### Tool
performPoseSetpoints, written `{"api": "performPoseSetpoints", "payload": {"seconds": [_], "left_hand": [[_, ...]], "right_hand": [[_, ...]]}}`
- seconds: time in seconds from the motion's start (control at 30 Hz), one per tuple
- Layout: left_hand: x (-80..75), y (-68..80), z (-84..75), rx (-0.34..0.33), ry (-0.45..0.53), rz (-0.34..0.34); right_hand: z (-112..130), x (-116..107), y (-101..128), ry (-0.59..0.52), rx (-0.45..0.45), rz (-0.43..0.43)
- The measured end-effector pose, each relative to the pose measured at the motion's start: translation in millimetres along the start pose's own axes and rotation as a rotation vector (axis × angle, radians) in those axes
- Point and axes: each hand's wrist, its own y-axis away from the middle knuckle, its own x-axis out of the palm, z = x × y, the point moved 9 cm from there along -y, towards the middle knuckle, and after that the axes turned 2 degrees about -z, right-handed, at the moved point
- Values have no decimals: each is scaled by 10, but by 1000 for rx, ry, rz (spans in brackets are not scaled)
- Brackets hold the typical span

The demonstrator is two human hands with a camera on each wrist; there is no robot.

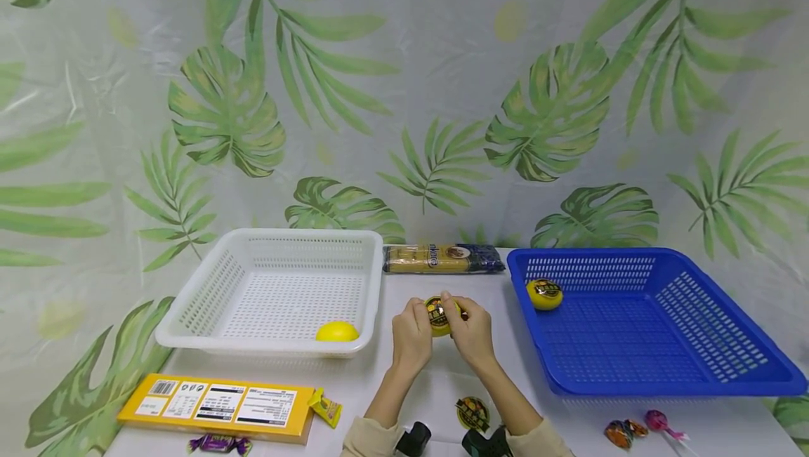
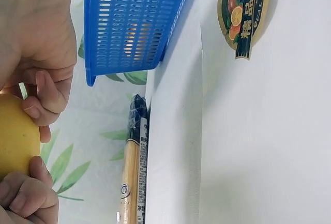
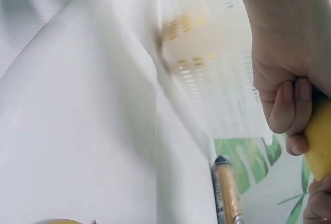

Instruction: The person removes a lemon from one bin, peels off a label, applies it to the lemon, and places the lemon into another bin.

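Over the middle of the table, a yellow lemon (image 1: 437, 322) with a dark round fruit label on it is held between two hands. My left hand (image 1: 411, 334) grips its left side with curled fingers. My right hand (image 1: 472, 330) holds the other side, its thumb lying on the label. Both wrist views show the bare yellow underside of the lemon (image 2: 18, 136) between the fingers. A second fruit label (image 1: 472, 413) lies on the white table, nearer the body. One labelled lemon (image 1: 545, 294) sits in the blue basket, and a plain lemon (image 1: 337, 332) in the white one.
The white basket (image 1: 189, 340) stands left, the blue basket (image 1: 670, 387) right. A spaghetti pack (image 1: 442, 259) lies between them at the back. At front left are an orange box (image 1: 218, 408), a yellow packet (image 1: 325, 408) and a purple candy (image 1: 219, 444); at front right, a lollipop (image 1: 657, 420) and wrapped candy (image 1: 624, 434).
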Motion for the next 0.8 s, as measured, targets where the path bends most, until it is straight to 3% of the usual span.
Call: {"api": "performPoseSetpoints", "payload": {"seconds": [0.27, 0.4, 0.57, 0.7, 0.8], "left_hand": [[1, 21, 32, -33, 36, 17], [1, 22, 41, -36, 33, 29], [-23, 0, 53, -34, 3, 33], [-68, -29, 52, -25, -10, 23], [-91, -51, 44, -18, -24, 23]], "right_hand": [[-77, -24, 20, -37, 75, 22], [-101, -8, 15, -68, 115, 80], [-92, 51, 9, -179, 139, 250], [-11, 108, 48, -291, 75, 453], [18, 134, 87, -316, 19, 577]]}}
